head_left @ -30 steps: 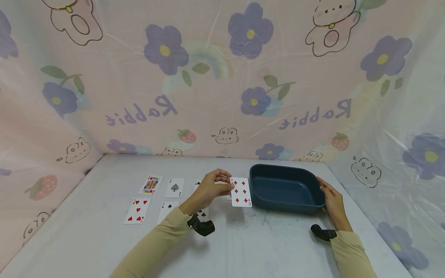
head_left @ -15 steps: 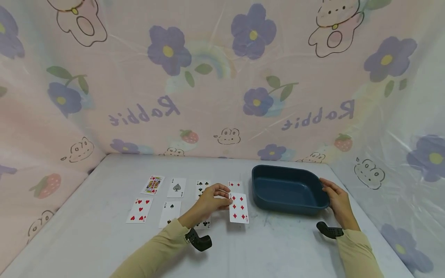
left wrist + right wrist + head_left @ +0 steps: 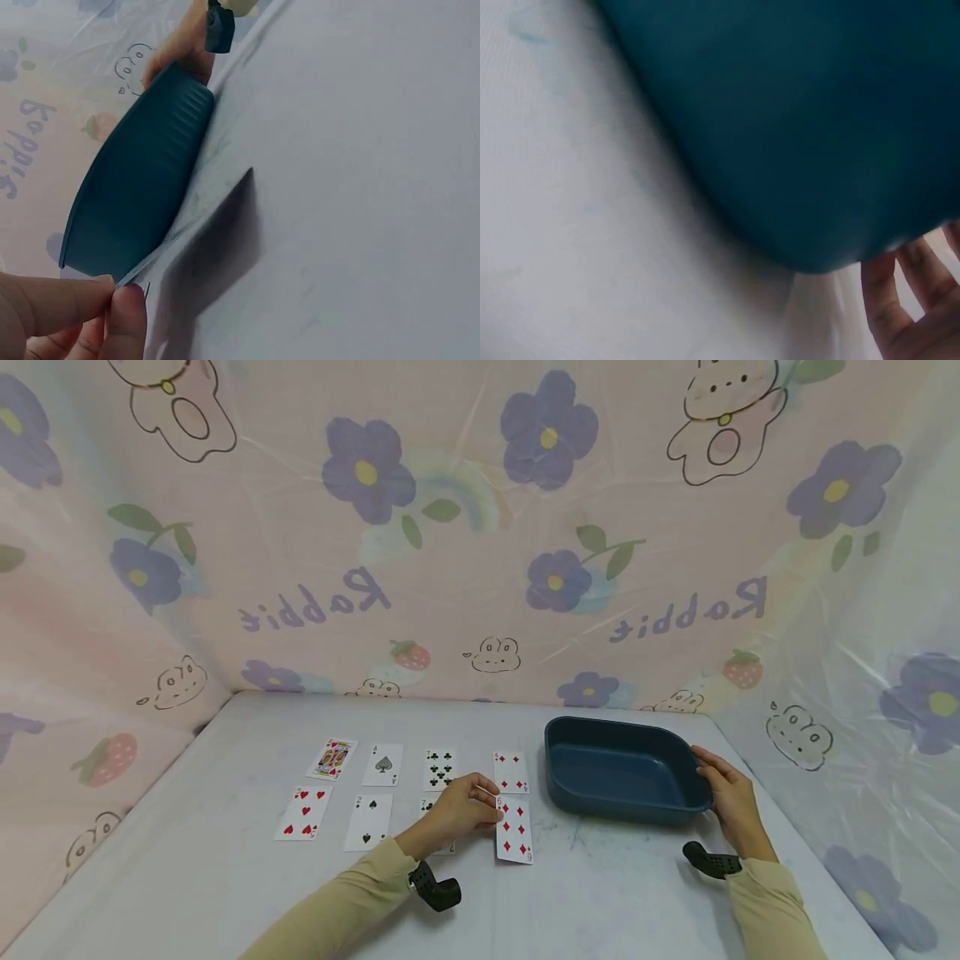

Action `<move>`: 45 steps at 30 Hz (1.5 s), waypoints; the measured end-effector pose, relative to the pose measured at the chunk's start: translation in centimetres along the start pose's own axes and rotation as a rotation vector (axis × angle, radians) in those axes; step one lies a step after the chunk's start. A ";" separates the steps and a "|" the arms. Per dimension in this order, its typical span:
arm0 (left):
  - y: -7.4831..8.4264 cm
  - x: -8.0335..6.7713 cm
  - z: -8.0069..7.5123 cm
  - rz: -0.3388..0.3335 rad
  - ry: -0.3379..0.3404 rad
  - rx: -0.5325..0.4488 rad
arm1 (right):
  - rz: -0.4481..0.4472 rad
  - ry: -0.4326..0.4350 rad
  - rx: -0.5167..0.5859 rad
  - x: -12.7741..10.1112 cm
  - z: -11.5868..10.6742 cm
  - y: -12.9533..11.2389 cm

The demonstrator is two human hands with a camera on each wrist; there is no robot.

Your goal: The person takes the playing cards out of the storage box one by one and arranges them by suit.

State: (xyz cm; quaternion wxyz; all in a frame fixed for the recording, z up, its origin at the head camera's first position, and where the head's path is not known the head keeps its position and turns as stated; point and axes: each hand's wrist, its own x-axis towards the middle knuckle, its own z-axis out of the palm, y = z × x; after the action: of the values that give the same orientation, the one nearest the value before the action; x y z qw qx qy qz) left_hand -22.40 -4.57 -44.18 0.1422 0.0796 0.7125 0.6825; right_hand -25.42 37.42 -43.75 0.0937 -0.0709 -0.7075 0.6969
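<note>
Here, a person in tan sleeves sat at a white table and handled playing cards.

Left hand: the left hand [image 3: 459,807], in the lower middle of the head view, pinched the upper left corner of the six of diamonds [image 3: 514,831] between thumb and fingers; the left wrist view showed the fingertips [image 3: 124,311] closed on the card's edge.

Six of diamonds: it lay face up, low over the table [image 3: 600,893] or on it (I cannot tell which), just below the four of diamonds [image 3: 511,772] and just left of the tray.

Right hand: the right hand [image 3: 731,797], at the right of the frame, rested with loosely bent fingers against the right end of the dark blue tray [image 3: 678,760]; it was not clear whether they curled round the rim.

Tray: it stood on the table at middle right, nothing visible inside.

Other cards: a king [image 3: 332,759], an ace of spades [image 3: 382,765] and a seven of clubs [image 3: 440,768] formed the back row; a five of hearts [image 3: 303,812] and a two of spades [image 3: 369,822] lay in the front row, with one more card partly hidden under the left hand.

Backdrop: a pink sheet [image 3: 465,543] with purple flowers and rabbits filled the upper frame.
</note>
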 end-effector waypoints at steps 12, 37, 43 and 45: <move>-0.4 0.5 0.3 0.062 0.038 0.208 | -0.005 0.031 -0.064 0.3 0.0 0.5; -0.5 0.3 0.0 0.138 0.053 0.448 | -0.018 0.058 -0.156 -0.1 0.2 0.4; -0.3 -0.5 -0.9 0.118 0.049 0.383 | 0.000 0.057 -0.192 -0.2 0.5 0.6; -0.2 -1.0 -1.4 0.125 0.035 0.355 | 0.003 0.047 -0.215 -0.4 0.4 0.6</move>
State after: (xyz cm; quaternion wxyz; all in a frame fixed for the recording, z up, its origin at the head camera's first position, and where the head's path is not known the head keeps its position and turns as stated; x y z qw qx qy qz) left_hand -21.92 -6.21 -44.23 0.0711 0.1356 0.8178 0.5548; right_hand -25.12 36.90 -44.40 0.1009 -0.0979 -0.7757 0.6153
